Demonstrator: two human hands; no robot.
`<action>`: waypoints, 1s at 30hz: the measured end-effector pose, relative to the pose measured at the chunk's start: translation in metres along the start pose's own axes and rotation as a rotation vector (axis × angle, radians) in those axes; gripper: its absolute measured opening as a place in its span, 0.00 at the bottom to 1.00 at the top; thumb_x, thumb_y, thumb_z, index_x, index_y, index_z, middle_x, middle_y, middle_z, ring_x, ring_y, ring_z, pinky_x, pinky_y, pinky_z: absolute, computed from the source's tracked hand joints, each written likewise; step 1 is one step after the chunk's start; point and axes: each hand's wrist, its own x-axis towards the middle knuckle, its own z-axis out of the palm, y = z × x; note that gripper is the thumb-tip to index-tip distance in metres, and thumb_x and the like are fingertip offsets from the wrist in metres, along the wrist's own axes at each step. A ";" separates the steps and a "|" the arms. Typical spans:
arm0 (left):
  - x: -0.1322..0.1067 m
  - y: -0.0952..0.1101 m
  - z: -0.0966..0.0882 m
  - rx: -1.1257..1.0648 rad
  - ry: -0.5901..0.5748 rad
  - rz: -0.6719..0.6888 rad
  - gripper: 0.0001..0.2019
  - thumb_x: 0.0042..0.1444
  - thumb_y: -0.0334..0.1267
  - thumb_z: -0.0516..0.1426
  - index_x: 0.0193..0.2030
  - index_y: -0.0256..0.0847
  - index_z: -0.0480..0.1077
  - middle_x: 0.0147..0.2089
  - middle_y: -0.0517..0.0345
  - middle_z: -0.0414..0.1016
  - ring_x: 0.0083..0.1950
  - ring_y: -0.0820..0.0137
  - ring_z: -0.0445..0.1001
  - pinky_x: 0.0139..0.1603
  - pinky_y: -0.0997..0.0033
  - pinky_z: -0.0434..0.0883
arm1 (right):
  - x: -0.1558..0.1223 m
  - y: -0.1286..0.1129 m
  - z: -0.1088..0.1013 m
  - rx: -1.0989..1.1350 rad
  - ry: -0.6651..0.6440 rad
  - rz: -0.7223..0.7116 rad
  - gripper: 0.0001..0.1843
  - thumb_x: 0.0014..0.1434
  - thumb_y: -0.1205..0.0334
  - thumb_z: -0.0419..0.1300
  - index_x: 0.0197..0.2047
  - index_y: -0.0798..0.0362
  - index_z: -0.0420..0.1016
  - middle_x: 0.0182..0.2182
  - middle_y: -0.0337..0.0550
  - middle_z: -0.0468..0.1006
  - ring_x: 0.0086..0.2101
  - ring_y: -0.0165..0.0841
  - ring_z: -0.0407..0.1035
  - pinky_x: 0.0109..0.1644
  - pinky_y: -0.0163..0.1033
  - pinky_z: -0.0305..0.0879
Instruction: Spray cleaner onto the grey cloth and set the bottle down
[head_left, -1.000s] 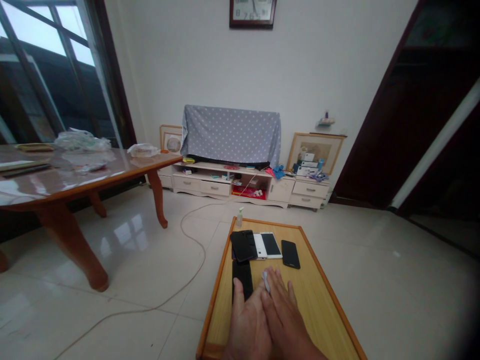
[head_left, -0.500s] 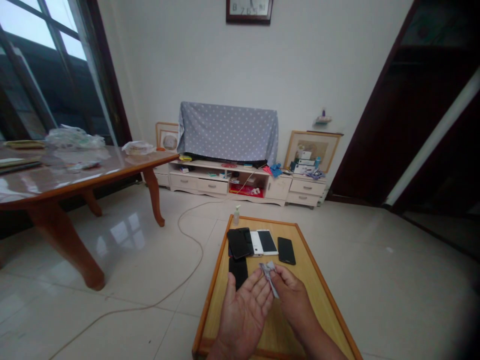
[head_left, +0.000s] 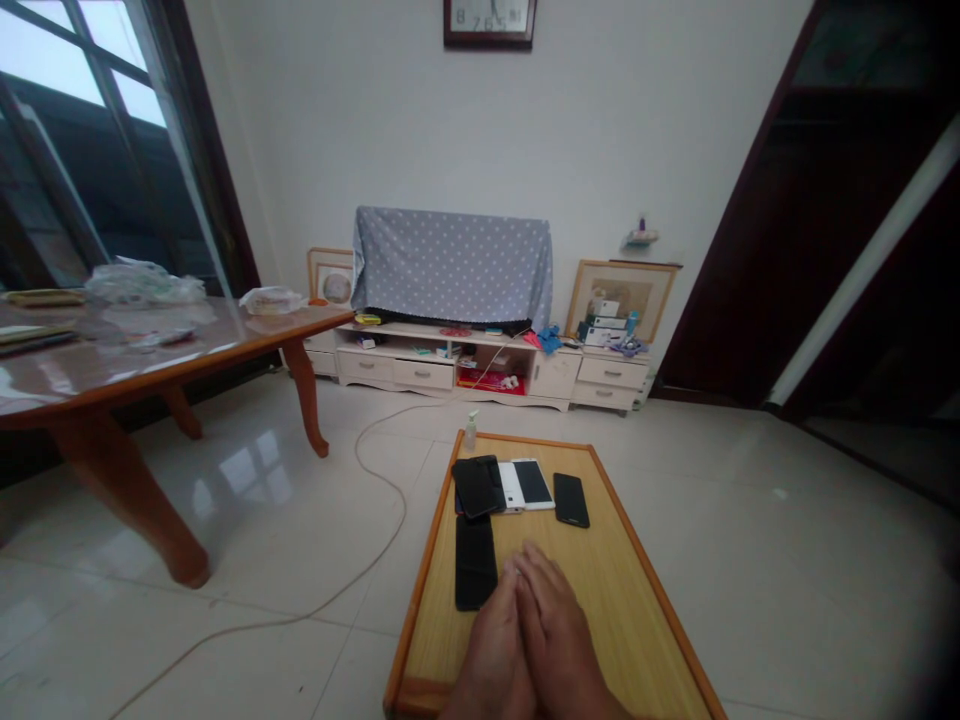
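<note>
My left hand point(head_left: 491, 640) and my right hand point(head_left: 559, 640) are pressed flat together, palm to palm, fingers pointing away, low over the near half of a low wooden table point(head_left: 645, 570). The small white cloth seen a moment ago is out of sight between the palms. Just left of my left fingertips lies a black phone point(head_left: 475, 562). Farther back lie another black phone point(head_left: 475, 487) resting partly on a white phone point(head_left: 529, 483), and a smaller black phone point(head_left: 571, 499).
A small pump bottle point(head_left: 470, 432) stands at the low table's far left corner. A large wooden table point(head_left: 150, 350) with bags stands to the left. A white cable point(head_left: 375, 480) runs across the tiled floor to a TV cabinet point(head_left: 450, 372) at the wall.
Half a second ago my left palm lay open and my right fingers pinched the white cloth. Both hands have since closed together over it and dropped lower.
</note>
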 end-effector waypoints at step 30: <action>-0.003 -0.041 0.014 0.101 -0.337 -0.212 0.44 0.55 0.71 0.38 0.62 0.39 0.68 0.70 0.45 0.60 0.75 0.57 0.45 0.74 0.51 0.45 | -0.023 0.033 -0.048 -0.333 -0.115 0.163 0.33 0.70 0.46 0.40 0.73 0.46 0.39 0.70 0.41 0.40 0.68 0.51 0.32 0.66 0.73 0.38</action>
